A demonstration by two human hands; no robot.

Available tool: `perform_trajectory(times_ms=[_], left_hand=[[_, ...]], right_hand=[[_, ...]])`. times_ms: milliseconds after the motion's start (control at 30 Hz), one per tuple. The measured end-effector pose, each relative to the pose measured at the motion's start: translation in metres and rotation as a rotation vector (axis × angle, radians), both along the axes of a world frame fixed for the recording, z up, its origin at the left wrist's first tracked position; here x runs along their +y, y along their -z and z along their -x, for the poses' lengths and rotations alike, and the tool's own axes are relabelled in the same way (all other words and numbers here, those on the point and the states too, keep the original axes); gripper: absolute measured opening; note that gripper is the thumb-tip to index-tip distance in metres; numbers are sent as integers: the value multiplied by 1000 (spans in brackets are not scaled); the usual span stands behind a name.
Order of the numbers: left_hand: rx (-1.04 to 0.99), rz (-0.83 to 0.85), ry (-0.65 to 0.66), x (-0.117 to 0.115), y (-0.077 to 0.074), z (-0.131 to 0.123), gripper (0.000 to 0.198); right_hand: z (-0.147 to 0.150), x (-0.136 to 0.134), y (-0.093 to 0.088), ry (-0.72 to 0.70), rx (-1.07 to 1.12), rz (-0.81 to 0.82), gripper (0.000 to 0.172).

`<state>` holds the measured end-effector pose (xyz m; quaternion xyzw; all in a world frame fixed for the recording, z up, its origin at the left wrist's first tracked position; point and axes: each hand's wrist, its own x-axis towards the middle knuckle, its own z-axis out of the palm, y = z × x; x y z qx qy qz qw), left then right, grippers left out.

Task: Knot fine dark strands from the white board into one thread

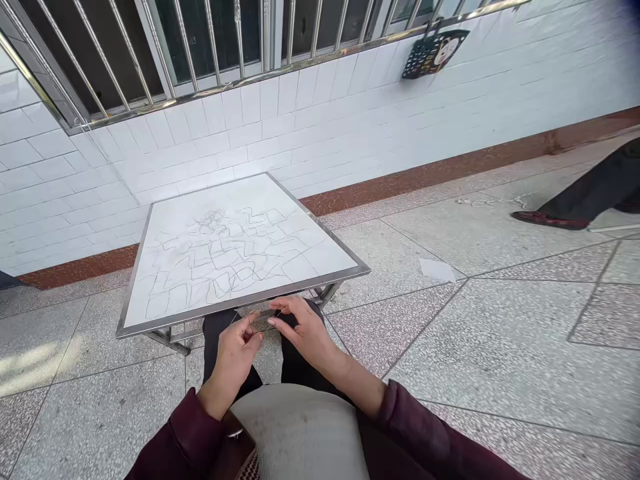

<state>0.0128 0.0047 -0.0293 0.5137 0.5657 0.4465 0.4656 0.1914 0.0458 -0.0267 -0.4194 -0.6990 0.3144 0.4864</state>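
Note:
Both hands are over my lap, just below the near edge of a white-topped table (320,250) with a metal frame. My left hand (237,350) is closed, thumb and fingertips pinching a thin dark wire-like strand (262,329). The strand bends in a loose loop across the gap to my right hand (307,333), whose thumb and fingers curve around its other end. Its exact contact with the right fingertips is too fine to see clearly. Many thin bent strands (211,220) lie spread over the tabletop, more tangled toward the far side.
A white tiled wall (300,153) with a barred window stands behind the table. A patterned bag (433,55) hangs from the bars. On the speckled floor lie a white sheet (437,270) and a pale cord (493,201). Another person's leg (595,183) shows at right.

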Motion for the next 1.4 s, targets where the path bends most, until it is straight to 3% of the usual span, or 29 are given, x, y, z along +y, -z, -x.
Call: perform_trajectory(times_ms=[67, 167, 267, 367, 500, 567, 667, 767, 900, 1100, 1300, 1400], left_hand=[[-15, 24, 5, -2, -3, 0, 46], [-87, 65, -2, -5, -8, -1, 52], [-145, 95, -2, -6, -11, -1, 58], [-191, 117, -3, -5, -10, -2, 63], [-234, 84, -19, -3, -5, -2, 63], [-219, 58, -39, -2, -1, -2, 61], [-150, 7, -38, -1, 8, -2, 48], [-12, -47, 29, 0, 17, -4, 25], [186, -79, 90, 0, 22, -9, 16], [180, -24, 113, 2, 21, -13, 13], [132, 59, 112, 8, 28, -17, 14], [9, 146, 143, 12, 32, -20, 20]], right_hand=[[1, 0, -1, -20, 21, 68, 28], [2, 0, 2, -82, 203, 342, 37], [5, -4, 4, -203, 369, 592, 34], [8, -7, 5, -242, 458, 667, 35], [8, -6, 13, -212, 424, 619, 33], [6, -4, 15, -95, 280, 412, 31], [4, -3, 11, 75, -47, -24, 19], [7, -5, 2, 41, -288, -187, 7], [13, -6, -3, 3, -320, -67, 6], [15, -4, 1, -67, -110, 284, 11], [13, 2, 5, -58, -110, 313, 11], [11, 7, 10, -46, -77, 331, 11]])
